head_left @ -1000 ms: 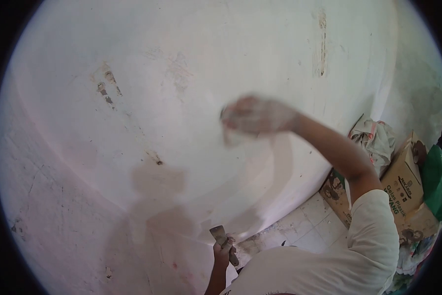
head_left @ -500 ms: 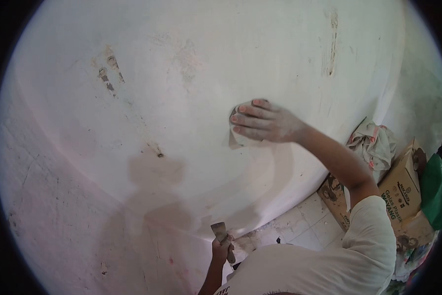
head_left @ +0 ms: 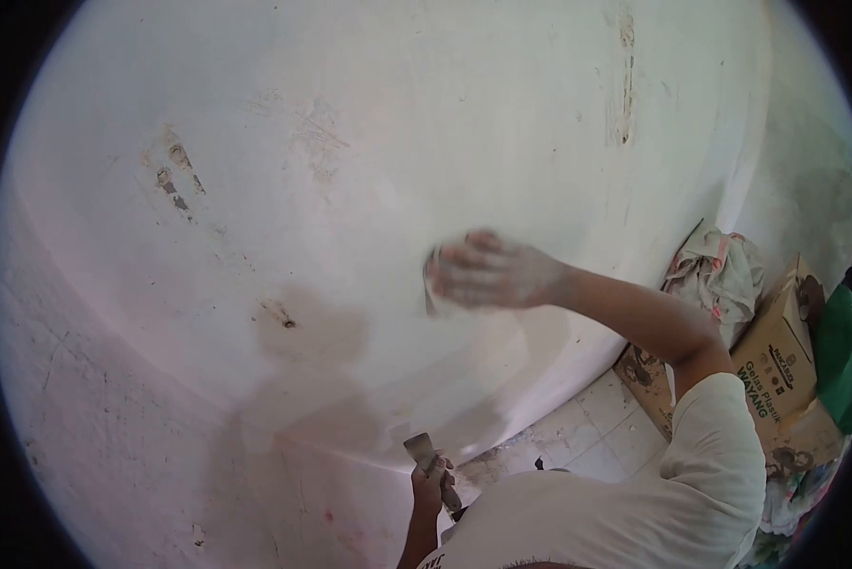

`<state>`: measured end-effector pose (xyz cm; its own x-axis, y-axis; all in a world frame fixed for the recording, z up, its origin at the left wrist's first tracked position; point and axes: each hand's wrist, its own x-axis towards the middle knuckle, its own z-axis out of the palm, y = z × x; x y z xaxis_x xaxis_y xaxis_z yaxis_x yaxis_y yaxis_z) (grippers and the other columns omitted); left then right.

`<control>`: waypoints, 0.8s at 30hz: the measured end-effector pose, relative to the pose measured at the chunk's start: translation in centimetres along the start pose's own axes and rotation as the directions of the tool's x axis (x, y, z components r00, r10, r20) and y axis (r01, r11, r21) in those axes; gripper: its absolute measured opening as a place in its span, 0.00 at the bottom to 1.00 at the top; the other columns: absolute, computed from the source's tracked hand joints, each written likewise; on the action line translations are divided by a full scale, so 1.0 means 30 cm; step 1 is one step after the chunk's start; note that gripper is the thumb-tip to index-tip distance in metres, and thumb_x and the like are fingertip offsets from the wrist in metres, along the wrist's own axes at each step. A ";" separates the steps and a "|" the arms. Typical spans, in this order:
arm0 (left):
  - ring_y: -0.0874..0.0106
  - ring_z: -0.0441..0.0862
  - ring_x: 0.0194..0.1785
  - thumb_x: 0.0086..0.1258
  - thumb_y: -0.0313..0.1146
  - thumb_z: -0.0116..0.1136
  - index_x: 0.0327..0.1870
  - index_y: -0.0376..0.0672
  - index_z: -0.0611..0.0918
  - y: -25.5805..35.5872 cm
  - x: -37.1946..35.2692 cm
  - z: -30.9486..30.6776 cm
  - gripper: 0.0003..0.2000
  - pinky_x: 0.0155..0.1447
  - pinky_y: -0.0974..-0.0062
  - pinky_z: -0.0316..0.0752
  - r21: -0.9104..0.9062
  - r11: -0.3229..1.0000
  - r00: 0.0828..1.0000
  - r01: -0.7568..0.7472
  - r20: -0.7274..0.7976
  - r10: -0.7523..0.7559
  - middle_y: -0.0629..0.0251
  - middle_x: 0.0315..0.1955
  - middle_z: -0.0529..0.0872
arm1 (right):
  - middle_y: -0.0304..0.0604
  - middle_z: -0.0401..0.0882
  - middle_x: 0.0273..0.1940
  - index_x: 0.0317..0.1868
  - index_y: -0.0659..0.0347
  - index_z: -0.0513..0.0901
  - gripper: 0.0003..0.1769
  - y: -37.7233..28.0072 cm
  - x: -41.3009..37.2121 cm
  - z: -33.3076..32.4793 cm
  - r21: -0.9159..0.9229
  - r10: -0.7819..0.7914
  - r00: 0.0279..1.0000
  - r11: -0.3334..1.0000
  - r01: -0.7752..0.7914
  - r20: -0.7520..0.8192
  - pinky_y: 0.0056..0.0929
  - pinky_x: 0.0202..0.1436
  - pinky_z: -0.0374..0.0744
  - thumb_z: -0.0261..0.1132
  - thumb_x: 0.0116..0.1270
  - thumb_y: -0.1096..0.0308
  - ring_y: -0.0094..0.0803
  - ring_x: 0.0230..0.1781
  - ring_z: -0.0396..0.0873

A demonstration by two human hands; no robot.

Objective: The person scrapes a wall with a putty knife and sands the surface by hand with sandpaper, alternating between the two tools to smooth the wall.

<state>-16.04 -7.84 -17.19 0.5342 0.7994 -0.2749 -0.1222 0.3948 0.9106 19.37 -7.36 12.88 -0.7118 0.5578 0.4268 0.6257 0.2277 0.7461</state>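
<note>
My right hand (head_left: pixel 497 273), blurred by motion and dusty, presses a sheet (head_left: pixel 430 283) that looks like sandpaper flat on the white wall (head_left: pixel 397 171). Only the sheet's dark left edge shows past the fingertips. Low in the view, my left hand (head_left: pixel 430 482) is wrapped round the handle of a putty knife (head_left: pixel 419 448), whose flat blade points up and to the left. Chipped patches (head_left: pixel 174 180) mark the wall at the upper left, and a small hole (head_left: pixel 287 323) lies below them.
Cardboard boxes (head_left: pixel 777 365) stand on the right, with a crumpled cloth or sack (head_left: pixel 718 270) beside them and a green bag (head_left: pixel 841 356) at the far right. Pale floor tiles (head_left: pixel 587 427) show below the wall. A long scrape (head_left: pixel 627 81) runs down the wall's upper right.
My right hand has moved down and slightly left over the wall with the sheet. The view has shifted a little. My left hand still holds the putty knife.
</note>
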 end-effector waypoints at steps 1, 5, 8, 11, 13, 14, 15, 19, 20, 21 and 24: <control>0.79 0.73 0.20 0.73 0.33 0.56 0.52 0.36 0.76 -0.002 -0.001 0.006 0.12 0.27 0.79 0.73 -0.011 1.000 1.000 -0.004 -0.004 0.004 0.64 0.31 0.81 | 0.39 0.59 0.74 0.70 0.52 0.66 0.32 0.008 -0.011 0.017 0.028 -0.083 0.996 0.996 0.083 -0.012 0.46 0.75 0.59 0.57 0.65 0.60 0.40 0.75 0.57; 0.78 0.72 0.20 0.73 0.32 0.55 0.52 0.37 0.75 -0.020 0.021 0.027 0.12 0.27 0.78 0.73 -0.044 0.999 1.000 0.017 -0.003 -0.017 0.64 0.30 0.80 | 0.36 0.62 0.73 0.68 0.52 0.70 0.29 0.217 -0.055 -0.044 0.079 -0.066 0.989 0.994 0.077 -0.133 0.43 0.75 0.61 0.59 0.65 0.62 0.38 0.74 0.59; 0.78 0.72 0.20 0.73 0.32 0.55 0.53 0.37 0.75 -0.022 0.048 0.072 0.12 0.26 0.78 0.72 -0.038 0.998 0.999 0.039 0.009 -0.039 0.64 0.30 0.79 | 0.40 0.63 0.73 0.68 0.53 0.71 0.32 0.331 -0.129 -0.085 0.106 0.333 0.907 0.943 -0.316 -0.256 0.47 0.76 0.57 0.62 0.61 0.66 0.41 0.74 0.58; 0.78 0.72 0.20 0.73 0.33 0.56 0.54 0.37 0.75 -0.059 0.111 0.112 0.13 0.26 0.78 0.72 -0.029 0.999 0.998 0.039 0.051 -0.037 0.65 0.29 0.78 | 0.44 0.60 0.74 0.70 0.54 0.69 0.37 0.201 -0.225 0.018 0.214 0.529 0.795 0.848 -0.484 -0.297 0.51 0.76 0.55 0.65 0.56 0.68 0.45 0.76 0.55; 0.78 0.72 0.20 0.73 0.33 0.56 0.54 0.37 0.75 -0.034 0.126 0.192 0.14 0.26 0.78 0.72 -0.037 0.999 0.998 0.011 0.065 -0.009 0.66 0.28 0.78 | 0.48 0.54 0.76 0.72 0.55 0.64 0.39 0.016 -0.328 0.121 0.205 0.493 0.863 0.861 -0.466 -0.111 0.58 0.75 0.53 0.62 0.58 0.66 0.53 0.77 0.49; 0.78 0.72 0.20 0.73 0.34 0.56 0.54 0.37 0.75 -0.029 0.133 0.229 0.14 0.26 0.78 0.72 -0.043 0.999 0.997 -0.003 0.071 0.006 0.66 0.28 0.78 | 0.47 0.55 0.75 0.72 0.55 0.63 0.38 -0.080 -0.377 0.158 0.200 0.482 0.874 0.864 -0.462 -0.061 0.60 0.73 0.56 0.60 0.60 0.65 0.54 0.75 0.53; 0.78 0.71 0.19 0.73 0.34 0.56 0.56 0.37 0.74 -0.042 0.151 0.248 0.15 0.26 0.78 0.72 -0.018 1.000 0.997 -0.021 0.072 0.022 0.66 0.27 0.77 | 0.48 0.58 0.73 0.71 0.54 0.65 0.36 -0.162 -0.434 0.172 0.288 0.477 0.878 0.837 -0.466 0.033 0.59 0.72 0.60 0.60 0.60 0.65 0.54 0.73 0.56; 0.78 0.71 0.19 0.74 0.33 0.54 0.57 0.38 0.73 -0.071 0.181 0.335 0.15 0.25 0.78 0.71 -0.060 0.998 0.998 -0.036 0.050 0.039 0.67 0.26 0.77 | 0.56 0.58 0.73 0.70 0.53 0.67 0.40 -0.265 -0.739 0.312 0.236 0.740 0.671 0.644 -0.728 0.051 0.55 0.76 0.52 0.65 0.54 0.68 0.56 0.74 0.54; 0.78 0.71 0.19 0.74 0.34 0.54 0.57 0.38 0.73 -0.086 0.189 0.357 0.15 0.25 0.78 0.71 -0.080 0.996 0.999 -0.037 0.023 0.038 0.67 0.26 0.76 | 0.58 0.56 0.73 0.71 0.53 0.67 0.40 -0.252 -0.806 0.328 0.208 0.817 0.576 0.562 -0.800 0.009 0.55 0.77 0.51 0.65 0.53 0.69 0.57 0.75 0.53; 0.78 0.71 0.19 0.75 0.34 0.54 0.56 0.38 0.73 -0.104 0.194 0.380 0.15 0.25 0.78 0.71 -0.098 0.995 0.999 -0.035 -0.005 0.034 0.67 0.26 0.76 | 0.60 0.54 0.74 0.71 0.55 0.66 0.41 -0.198 -0.868 0.318 0.243 0.866 0.499 0.489 -0.838 -0.021 0.55 0.77 0.49 0.65 0.53 0.71 0.57 0.76 0.50; 0.78 0.70 0.18 0.75 0.35 0.53 0.56 0.37 0.73 -0.143 0.189 0.472 0.15 0.25 0.78 0.70 -0.131 0.990 0.997 -0.044 -0.073 0.035 0.67 0.26 0.76 | 0.63 0.50 0.75 0.71 0.61 0.65 0.39 0.099 -0.998 0.239 0.341 0.923 0.322 0.378 -0.861 -0.210 0.52 0.77 0.50 0.63 0.56 0.76 0.58 0.77 0.47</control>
<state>-0.64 -11.42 -18.29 0.4668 0.8438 -0.2649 -0.2542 0.4149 0.8736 44.84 -17.68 -1.33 0.2813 0.2228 0.9334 0.9580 -0.1218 -0.2597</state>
